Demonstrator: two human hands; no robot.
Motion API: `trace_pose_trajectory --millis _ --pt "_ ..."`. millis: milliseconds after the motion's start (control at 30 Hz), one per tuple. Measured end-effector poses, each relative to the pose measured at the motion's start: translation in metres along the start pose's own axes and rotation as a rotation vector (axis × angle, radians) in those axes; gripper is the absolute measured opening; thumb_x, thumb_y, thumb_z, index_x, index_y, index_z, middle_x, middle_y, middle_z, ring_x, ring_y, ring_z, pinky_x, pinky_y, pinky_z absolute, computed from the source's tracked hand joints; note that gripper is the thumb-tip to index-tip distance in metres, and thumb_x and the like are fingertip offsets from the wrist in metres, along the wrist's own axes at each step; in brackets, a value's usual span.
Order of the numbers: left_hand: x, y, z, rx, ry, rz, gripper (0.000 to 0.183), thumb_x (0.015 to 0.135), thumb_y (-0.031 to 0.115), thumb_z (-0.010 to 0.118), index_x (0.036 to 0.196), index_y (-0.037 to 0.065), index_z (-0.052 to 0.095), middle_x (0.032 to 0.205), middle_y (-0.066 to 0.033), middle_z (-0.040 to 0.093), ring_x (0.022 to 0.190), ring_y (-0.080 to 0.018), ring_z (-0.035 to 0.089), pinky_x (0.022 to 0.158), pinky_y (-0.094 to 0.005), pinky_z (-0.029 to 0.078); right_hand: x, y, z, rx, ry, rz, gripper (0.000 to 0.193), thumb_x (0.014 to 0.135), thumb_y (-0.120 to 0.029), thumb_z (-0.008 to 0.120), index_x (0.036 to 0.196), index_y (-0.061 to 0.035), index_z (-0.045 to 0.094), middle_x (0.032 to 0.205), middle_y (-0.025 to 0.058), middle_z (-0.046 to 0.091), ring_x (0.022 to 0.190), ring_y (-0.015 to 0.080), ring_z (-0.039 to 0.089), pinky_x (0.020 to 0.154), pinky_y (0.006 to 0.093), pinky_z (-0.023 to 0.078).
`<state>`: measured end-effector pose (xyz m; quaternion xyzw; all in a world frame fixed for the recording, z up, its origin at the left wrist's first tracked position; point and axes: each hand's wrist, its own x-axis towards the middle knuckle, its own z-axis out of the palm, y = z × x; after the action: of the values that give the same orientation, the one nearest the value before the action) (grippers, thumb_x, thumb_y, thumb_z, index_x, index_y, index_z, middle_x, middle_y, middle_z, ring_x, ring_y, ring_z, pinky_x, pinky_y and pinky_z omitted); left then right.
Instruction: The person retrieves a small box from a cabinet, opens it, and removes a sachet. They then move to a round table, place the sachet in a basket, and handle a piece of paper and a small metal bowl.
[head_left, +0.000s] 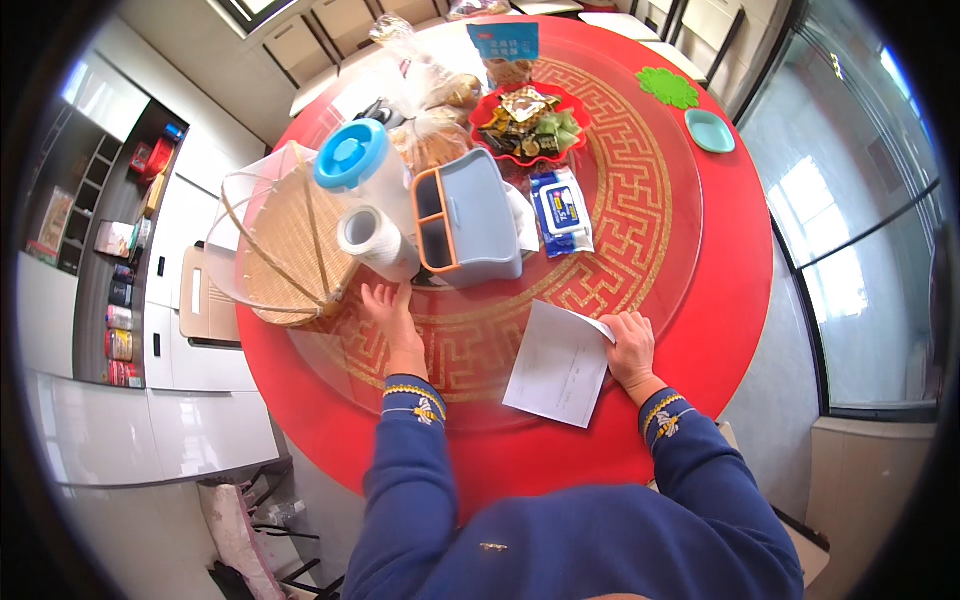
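My right hand [632, 350] pinches the upper right corner of a white sheet of paper [557, 366], which lies tilted over the red table with faint marks on it. Nearer the middle, my left hand [392, 318] reaches forward with its fingers apart, holding nothing. Just beyond its fingertips stands a white paper roll [375, 240]. To the right of that roll is a grey-blue tissue box [475, 220] with orange-rimmed compartments, a white tissue showing at its side. Behind the roll stands a clear container with a blue lid [352, 155].
A woven basket [295, 245] under a mesh cover sits at left. A pack of wipes [563, 212] lies right of the tissue box. Farther back are a red snack tray [530, 150], plastic bags [430, 90] and a blue pouch [503, 45]. A green mat [667, 87] and pale green dish [709, 131] lie far right.
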<state>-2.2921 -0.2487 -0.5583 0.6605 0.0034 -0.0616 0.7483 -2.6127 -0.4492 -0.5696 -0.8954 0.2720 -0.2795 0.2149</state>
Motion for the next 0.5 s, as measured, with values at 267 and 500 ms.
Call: trace_pose_trajectory --millis 267,500 --pt "-0.073 -0.006 -0.01 -0.025 -0.073 -0.092 0.079 0.088 0.012 0.069 0.15 0.0 0.02 0.142 -0.0181 0.04 0.131 -0.0263 0.041 0.111 -0.0357 0.032 -0.002 0.002 -0.001 0.011 0.031 -0.02 0.013 0.077 -0.012 0.064 0.09 -0.0146 0.064 0.081 0.0033 0.059 0.083 0.0254 0.057 0.075 0.0379 0.042" --pt "-0.152 -0.012 -0.02 0.124 -0.228 -0.209 0.065 0.089 0.008 0.066 0.145 0.001 0.035 0.13 -0.0133 0.048 0.119 -0.0226 0.047 0.104 -0.0349 0.039 -0.001 0.001 -0.005 0.015 0.051 -0.022 0.013 0.078 -0.01 0.062 0.09 -0.0161 0.063 0.079 0.0021 0.058 0.082 0.0237 0.057 0.074 0.0369 0.042"
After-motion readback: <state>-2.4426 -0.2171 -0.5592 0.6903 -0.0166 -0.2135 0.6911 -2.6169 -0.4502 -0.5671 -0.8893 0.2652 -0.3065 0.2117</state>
